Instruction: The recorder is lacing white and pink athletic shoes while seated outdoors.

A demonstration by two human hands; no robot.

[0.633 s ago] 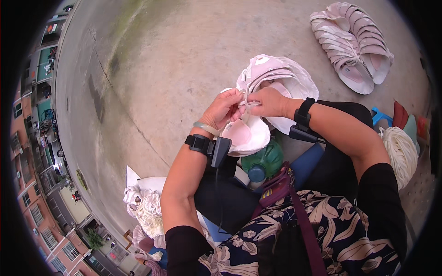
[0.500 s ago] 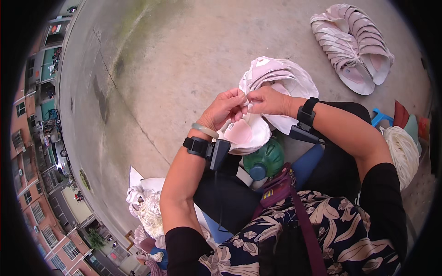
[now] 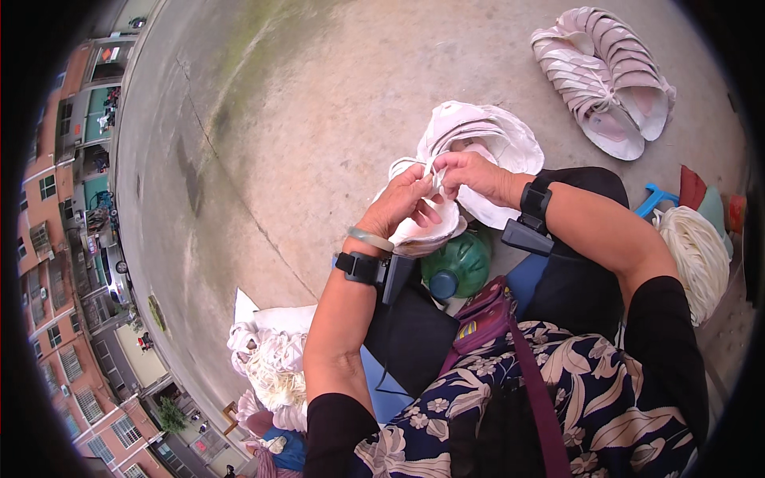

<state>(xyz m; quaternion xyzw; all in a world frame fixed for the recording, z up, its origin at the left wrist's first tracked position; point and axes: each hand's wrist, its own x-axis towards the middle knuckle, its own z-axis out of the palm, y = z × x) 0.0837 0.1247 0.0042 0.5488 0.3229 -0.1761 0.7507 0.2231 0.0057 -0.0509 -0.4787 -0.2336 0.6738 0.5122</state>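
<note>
A bundle of nested, curved white and pale-pink pieces point(image 3: 494, 123), their exact kind unclear, lies in front of my knees. White cord point(image 3: 430, 166) runs over its middle, between my fingertips. My left hand point(image 3: 401, 199) pinches the cord from the left, its lower fingers loosely curled. From the other side my right hand point(image 3: 478, 177) grips the cord too, thumb and forefinger close together. Both hands partly hide the cord and the bundle's middle. Below the bundle sits a green plastic bottle point(image 3: 470, 267) with a blue cap, between my legs.
Another tied bundle point(image 3: 610, 80) lies on the concrete at the far right. Beside my right leg is a hank of cream cord point(image 3: 693, 263) with a blue-handled object point(image 3: 657, 199). White cord and cloth point(image 3: 271, 358) are heaped at my left. A purple bag point(image 3: 482, 319) rests on my lap.
Both hands have shifted slightly and the right fingers have spread a little. A loop of white cord now shows above my left fingers. The near part of the bundle is more covered.
</note>
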